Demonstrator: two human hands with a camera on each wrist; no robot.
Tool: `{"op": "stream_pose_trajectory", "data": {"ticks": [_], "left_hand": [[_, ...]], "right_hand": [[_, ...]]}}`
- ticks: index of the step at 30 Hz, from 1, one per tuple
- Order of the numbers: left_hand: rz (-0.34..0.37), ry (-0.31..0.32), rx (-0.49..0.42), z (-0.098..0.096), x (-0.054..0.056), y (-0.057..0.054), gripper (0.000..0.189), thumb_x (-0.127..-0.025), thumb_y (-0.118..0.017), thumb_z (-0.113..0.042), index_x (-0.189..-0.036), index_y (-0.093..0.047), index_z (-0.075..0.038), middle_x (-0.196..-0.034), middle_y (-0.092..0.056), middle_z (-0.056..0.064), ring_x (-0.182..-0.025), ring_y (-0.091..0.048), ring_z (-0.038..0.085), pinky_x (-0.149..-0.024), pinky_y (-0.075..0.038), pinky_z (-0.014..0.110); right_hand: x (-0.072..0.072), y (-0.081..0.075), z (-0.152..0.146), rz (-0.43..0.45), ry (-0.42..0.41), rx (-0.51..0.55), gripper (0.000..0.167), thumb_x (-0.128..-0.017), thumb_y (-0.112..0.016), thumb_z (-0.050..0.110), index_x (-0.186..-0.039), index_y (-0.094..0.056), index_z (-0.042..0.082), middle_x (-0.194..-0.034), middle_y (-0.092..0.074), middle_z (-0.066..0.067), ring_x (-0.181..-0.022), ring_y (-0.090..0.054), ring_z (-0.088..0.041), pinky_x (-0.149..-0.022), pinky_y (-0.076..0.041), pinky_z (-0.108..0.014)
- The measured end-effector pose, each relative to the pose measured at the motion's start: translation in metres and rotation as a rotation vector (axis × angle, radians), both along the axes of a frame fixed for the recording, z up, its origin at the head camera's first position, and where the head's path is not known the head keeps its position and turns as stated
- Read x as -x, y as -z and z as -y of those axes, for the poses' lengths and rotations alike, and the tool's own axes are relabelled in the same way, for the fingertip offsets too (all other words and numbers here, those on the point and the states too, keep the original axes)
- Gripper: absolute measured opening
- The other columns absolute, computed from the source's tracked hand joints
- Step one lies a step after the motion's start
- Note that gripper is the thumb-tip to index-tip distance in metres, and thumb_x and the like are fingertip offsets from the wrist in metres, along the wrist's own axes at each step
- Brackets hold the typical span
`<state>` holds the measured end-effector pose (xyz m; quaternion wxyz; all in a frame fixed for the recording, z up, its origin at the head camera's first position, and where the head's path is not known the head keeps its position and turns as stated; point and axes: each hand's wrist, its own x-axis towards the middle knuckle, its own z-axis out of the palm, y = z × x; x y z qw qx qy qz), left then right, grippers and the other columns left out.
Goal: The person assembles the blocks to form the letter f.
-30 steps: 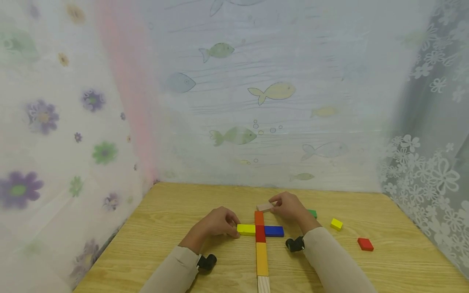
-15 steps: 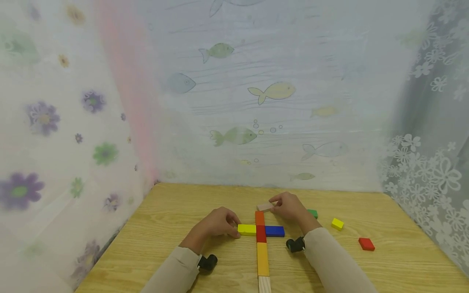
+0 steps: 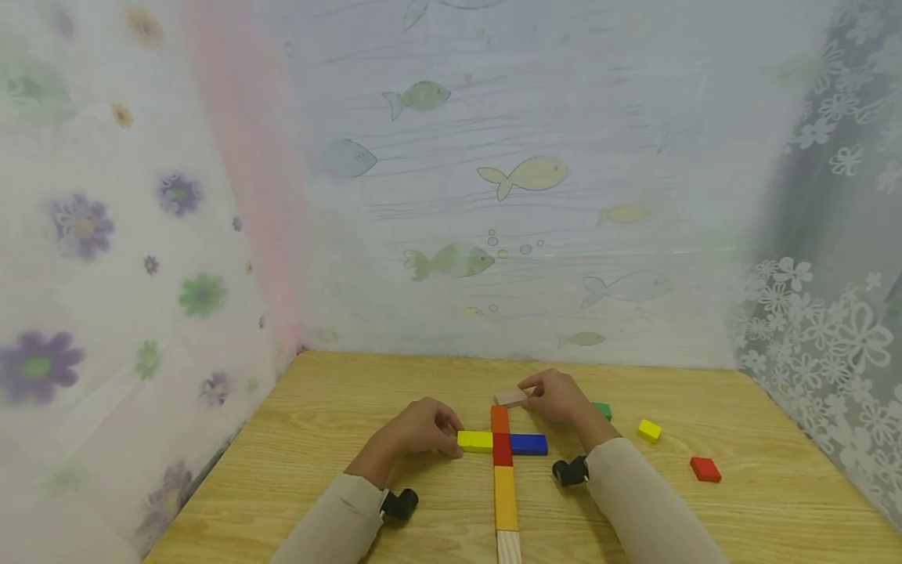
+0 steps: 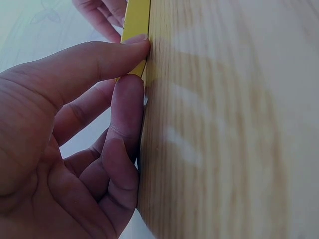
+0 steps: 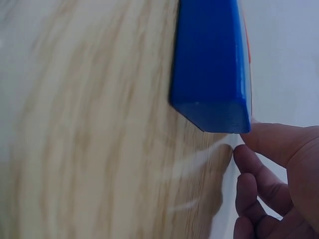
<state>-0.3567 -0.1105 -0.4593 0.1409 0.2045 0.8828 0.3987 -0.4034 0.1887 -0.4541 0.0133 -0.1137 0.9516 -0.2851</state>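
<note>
My left hand (image 3: 420, 428) pinches the left end of a yellow block (image 3: 475, 442); the left wrist view shows the thumb (image 4: 107, 59) on it. At the far end, my right hand (image 3: 557, 398) holds a plain wooden block (image 3: 509, 398) by its right end, lying slightly askew behind an orange block (image 3: 499, 419). A red block (image 3: 502, 450) joins the yellow block, the orange block and a blue block (image 3: 528, 445) into a cross. Below it run an amber block (image 3: 505, 499) and a pale wooden block (image 3: 508, 547). In the right wrist view, the blue block hides the right fingertips' hold.
To the right on the wooden table (image 3: 317, 399) lie a green block (image 3: 602, 410), partly behind the right wrist, a small yellow block (image 3: 649, 431) and a red block (image 3: 705, 469). A fish-patterned curtain (image 3: 451, 211) hangs along the back edge.
</note>
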Motion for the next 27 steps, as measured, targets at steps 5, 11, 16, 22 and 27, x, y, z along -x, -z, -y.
{"op": "stream_pose_trajectory", "data": {"ticks": [5, 11, 16, 22, 27], "left_hand": [[-0.002, 0.003, -0.001, 0.0003, -0.0005, -0.0008, 0.029, -0.077, -0.092, -0.02, -0.102, -0.079, -0.017, -0.087, -0.07, -0.001, -0.076, -0.061, 0.017, -0.064, -0.053, 0.032], [0.006, 0.001, -0.004, 0.0004, -0.0008, -0.0015, 0.028, -0.077, -0.092, -0.02, -0.101, -0.079, -0.017, -0.087, -0.07, 0.0, -0.076, -0.061, 0.017, -0.064, -0.053, 0.031], [0.008, 0.005, -0.008, 0.0006, -0.0007, -0.0015, 0.028, -0.077, -0.092, -0.02, -0.101, -0.079, -0.017, -0.087, -0.07, 0.0, -0.075, -0.061, 0.017, -0.063, -0.053, 0.032], [0.017, 0.0, -0.016, -0.0003, -0.0014, -0.001, 0.027, -0.077, -0.092, -0.02, -0.101, -0.079, -0.019, -0.086, -0.07, 0.0, -0.074, -0.061, 0.017, -0.063, -0.052, 0.033], [0.019, -0.002, -0.015, -0.0012, -0.002, -0.0013, 0.027, -0.077, -0.092, -0.02, -0.101, -0.079, -0.019, -0.085, -0.07, 0.0, -0.073, -0.061, 0.017, -0.063, -0.052, 0.033]], "right_hand": [[-0.0017, -0.0007, -0.0005, -0.003, -0.004, -0.006, 0.032, -0.092, -0.079, 0.017, -0.124, -0.077, 0.015, -0.101, -0.076, -0.006, -0.087, -0.067, -0.02, -0.088, -0.058, -0.045], [-0.0017, -0.0018, -0.0006, -0.002, -0.004, -0.017, 0.033, -0.092, -0.079, 0.017, -0.125, -0.076, 0.015, -0.101, -0.076, -0.007, -0.086, -0.066, -0.019, -0.088, -0.058, -0.044], [-0.002, -0.0015, -0.0007, -0.009, -0.011, -0.026, 0.034, -0.092, -0.079, 0.017, -0.125, -0.076, 0.014, -0.101, -0.076, -0.007, -0.085, -0.066, -0.02, -0.086, -0.058, -0.044], [-0.0035, -0.0016, -0.0023, -0.01, -0.008, -0.03, 0.036, -0.092, -0.078, 0.017, -0.128, -0.074, 0.013, -0.102, -0.077, -0.007, -0.086, -0.067, -0.019, -0.087, -0.058, -0.043], [-0.0058, -0.0029, -0.0059, -0.019, -0.018, -0.027, 0.038, -0.091, -0.079, 0.015, -0.129, -0.073, 0.012, -0.101, -0.076, -0.006, -0.086, -0.067, -0.019, -0.085, -0.059, -0.043]]}}
